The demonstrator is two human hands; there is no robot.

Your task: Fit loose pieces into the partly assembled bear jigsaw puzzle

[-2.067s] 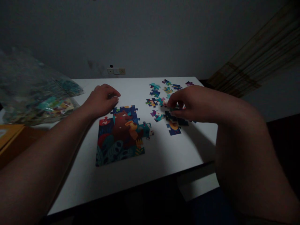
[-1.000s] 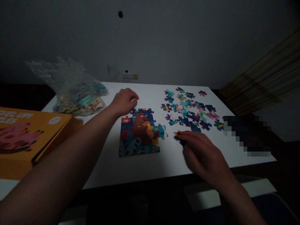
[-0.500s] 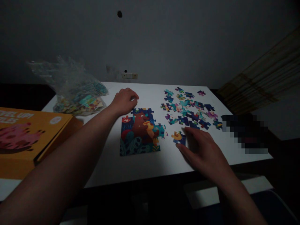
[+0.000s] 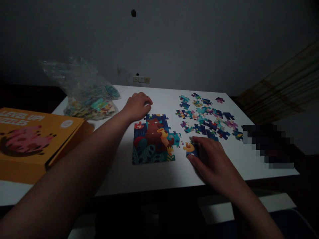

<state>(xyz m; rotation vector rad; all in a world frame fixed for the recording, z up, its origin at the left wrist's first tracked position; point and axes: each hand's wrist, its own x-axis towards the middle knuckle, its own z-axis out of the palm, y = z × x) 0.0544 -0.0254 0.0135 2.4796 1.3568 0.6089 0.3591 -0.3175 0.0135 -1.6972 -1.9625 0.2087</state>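
Note:
A partly assembled puzzle with a brown bear lies flat on the table, a teal section jutting from its right side. My right hand has thumb and index finger on opposite edges of a puzzle piece, dark blue with an orange-yellow figure. That piece lies just right of the joined part, with a small gap between them. Beyond the puzzle's upper left corner, my left hand rests on the table, fingers loosely curled, thumb apart, holding nothing visible.
Loose puzzle pieces spread over the right half of the white table. At the left stand an orange box and a clear plastic bag containing more pieces. A blurred-out dark object sits at the right edge.
My right hand has closed its thumb and finger further around the piece and brought it slightly left, nearer the joined puzzle. My left hand stays put. The camera view has shifted a little.

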